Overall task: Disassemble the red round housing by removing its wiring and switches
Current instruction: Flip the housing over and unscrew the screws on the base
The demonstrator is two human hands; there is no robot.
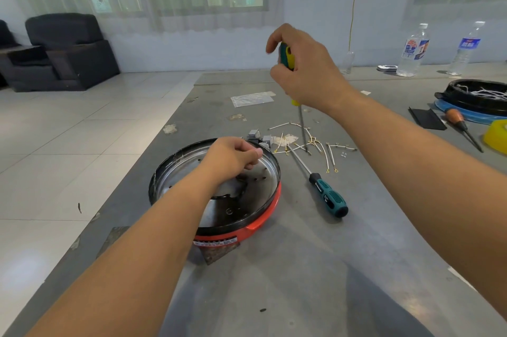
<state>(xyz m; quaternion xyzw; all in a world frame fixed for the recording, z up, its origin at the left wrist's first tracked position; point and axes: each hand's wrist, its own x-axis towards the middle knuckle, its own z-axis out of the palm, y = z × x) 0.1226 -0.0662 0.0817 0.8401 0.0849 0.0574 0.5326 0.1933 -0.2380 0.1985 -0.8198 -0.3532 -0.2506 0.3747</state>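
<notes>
The red housing (263, 222) looks like glossy plastic, its inside (192, 172) shiny scratched metal. The table (301, 268) is matt grey.

Workshop: grey workbench (301, 268) strewn with screwdrivers (327, 194).

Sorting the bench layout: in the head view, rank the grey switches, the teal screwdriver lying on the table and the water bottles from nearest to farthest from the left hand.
1. grey switches, just beyond the left hand
2. teal screwdriver, to its right
3. water bottles, far right rear
</notes>
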